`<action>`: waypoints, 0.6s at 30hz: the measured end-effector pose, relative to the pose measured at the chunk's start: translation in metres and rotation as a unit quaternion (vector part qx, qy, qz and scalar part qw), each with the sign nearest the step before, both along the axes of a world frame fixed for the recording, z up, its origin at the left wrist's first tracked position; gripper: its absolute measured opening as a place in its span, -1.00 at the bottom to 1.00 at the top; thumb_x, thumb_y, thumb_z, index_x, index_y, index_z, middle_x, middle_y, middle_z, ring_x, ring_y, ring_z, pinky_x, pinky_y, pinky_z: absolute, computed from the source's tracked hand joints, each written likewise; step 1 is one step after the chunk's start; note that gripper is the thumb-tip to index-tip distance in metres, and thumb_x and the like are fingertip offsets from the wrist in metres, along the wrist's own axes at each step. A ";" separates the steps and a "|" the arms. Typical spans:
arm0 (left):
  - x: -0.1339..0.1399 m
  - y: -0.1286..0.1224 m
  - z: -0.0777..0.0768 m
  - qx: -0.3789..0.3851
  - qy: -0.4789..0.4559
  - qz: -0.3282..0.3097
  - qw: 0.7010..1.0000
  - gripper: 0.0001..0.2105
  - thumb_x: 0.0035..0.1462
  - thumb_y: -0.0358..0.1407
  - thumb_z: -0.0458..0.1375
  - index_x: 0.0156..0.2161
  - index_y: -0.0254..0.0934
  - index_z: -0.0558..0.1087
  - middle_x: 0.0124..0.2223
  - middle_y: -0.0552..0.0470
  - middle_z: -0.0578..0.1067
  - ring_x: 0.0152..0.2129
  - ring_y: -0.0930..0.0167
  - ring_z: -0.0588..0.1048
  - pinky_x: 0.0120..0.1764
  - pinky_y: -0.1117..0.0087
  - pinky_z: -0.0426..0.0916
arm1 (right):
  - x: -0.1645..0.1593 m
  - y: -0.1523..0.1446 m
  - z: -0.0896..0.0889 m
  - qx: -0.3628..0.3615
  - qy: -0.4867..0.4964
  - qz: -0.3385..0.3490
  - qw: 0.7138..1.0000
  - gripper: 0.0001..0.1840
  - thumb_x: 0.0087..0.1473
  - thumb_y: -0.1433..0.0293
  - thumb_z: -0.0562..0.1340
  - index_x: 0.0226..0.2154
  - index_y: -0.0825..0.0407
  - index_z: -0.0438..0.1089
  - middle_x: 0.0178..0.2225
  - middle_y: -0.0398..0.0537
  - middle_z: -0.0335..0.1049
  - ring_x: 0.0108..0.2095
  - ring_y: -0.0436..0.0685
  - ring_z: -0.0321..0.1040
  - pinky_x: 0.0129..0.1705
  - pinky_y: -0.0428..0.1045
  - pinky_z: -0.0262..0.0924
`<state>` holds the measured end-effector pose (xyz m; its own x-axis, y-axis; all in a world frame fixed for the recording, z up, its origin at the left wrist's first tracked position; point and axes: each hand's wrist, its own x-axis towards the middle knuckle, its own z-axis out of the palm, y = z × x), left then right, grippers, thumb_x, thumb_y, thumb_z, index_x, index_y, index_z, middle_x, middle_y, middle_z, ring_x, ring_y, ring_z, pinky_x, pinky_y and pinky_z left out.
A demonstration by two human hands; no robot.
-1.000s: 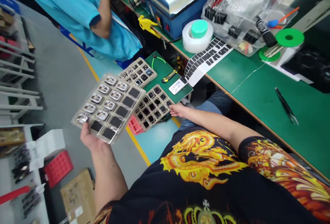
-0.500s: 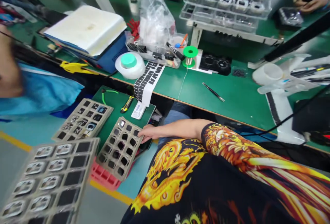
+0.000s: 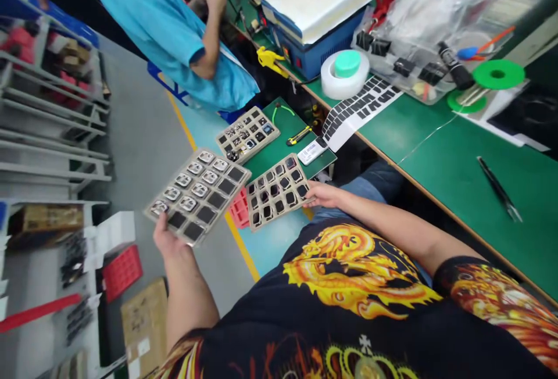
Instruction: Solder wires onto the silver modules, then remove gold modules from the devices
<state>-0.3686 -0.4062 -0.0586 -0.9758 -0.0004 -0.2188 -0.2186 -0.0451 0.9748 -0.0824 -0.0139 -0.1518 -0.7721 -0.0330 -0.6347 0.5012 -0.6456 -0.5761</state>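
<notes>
My left hand [image 3: 169,238] grips the near left corner of a large beige tray [image 3: 179,228], thumb on top and the other fingers hidden beneath. In that tray are several silver rounded-square watch-like cases [image 3: 199,189] and dark square pieces [image 3: 217,199]. My right hand [image 3: 323,194] is closed on the right edge of a smaller beige tray [image 3: 279,207], whose pockets hold dark square watch-like screens [image 3: 274,190]. The two trays are side by side, slightly tilted. Behind them a third parts tray [image 3: 226,142] lies on a green board [image 3: 283,142].
Partly behind the right-hand tray is a red tray [image 3: 239,209]. The board carries green-handled pliers [image 3: 283,110] and a yellow cutter [image 3: 299,135]. Tweezers [image 3: 497,187] and a solder spool [image 3: 498,74] lie on the bench. A person in blue [image 3: 174,36] stands beyond; shelving [image 3: 52,117] is left.
The view has swung left, bringing my left hand, the shelving and more of the person in blue into sight. Both hand-side trays appear farther right in the picture; my right hand keeps its grip.
</notes>
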 end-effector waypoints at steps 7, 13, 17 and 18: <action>-0.016 -0.013 -0.005 0.043 0.012 -0.014 0.999 -0.48 0.08 -0.10 0.26 0.06 -0.44 0.44 -0.03 -0.03 0.70 0.22 0.28 0.54 0.40 0.05 0.30 | 0.061 0.013 0.052 0.026 0.033 -0.031 0.999 -0.36 -0.20 0.63 0.27 0.01 0.03 0.48 -0.17 -0.01 0.61 -0.27 0.15 0.63 -0.21 0.01 0.58; -0.028 0.007 -0.020 0.082 -0.017 -0.018 0.996 -0.66 0.20 -0.09 0.29 -0.03 -0.25 0.48 -0.19 0.16 0.71 0.08 0.28 0.63 0.37 0.11 0.41 | 0.120 0.029 0.124 0.059 0.106 -0.043 0.992 -0.35 -0.23 0.52 0.36 0.03 0.00 0.54 -0.17 -0.07 0.62 -0.32 0.07 0.54 -0.26 -0.04 0.56; -0.017 0.028 -0.032 0.108 -0.078 -0.037 0.990 -0.70 0.34 -0.14 0.21 0.04 -0.30 0.48 -0.19 0.13 0.73 -0.03 0.24 0.68 0.32 0.02 0.49 | 0.152 0.044 0.179 0.096 0.177 -0.079 0.976 -0.45 -0.12 0.49 0.38 0.01 -0.01 0.58 -0.27 -0.08 0.61 -0.39 0.07 0.50 -0.31 -0.03 0.53; -0.011 0.034 -0.036 0.114 -0.095 -0.045 0.988 -0.70 0.36 -0.15 0.19 0.06 -0.32 0.49 -0.19 0.09 0.73 -0.03 0.22 0.69 0.31 0.00 0.49 | 0.160 0.046 0.192 0.113 0.186 -0.097 0.971 -0.48 -0.09 0.46 0.40 0.01 -0.02 0.59 -0.27 -0.06 0.61 -0.39 0.09 0.50 -0.33 -0.02 0.52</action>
<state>-0.3798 -0.3720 -0.0950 -0.9107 0.1554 -0.3827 -0.4102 -0.2297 0.8826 0.0775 0.0324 0.0402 -0.9270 0.2431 -0.2857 0.1137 -0.5437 -0.8315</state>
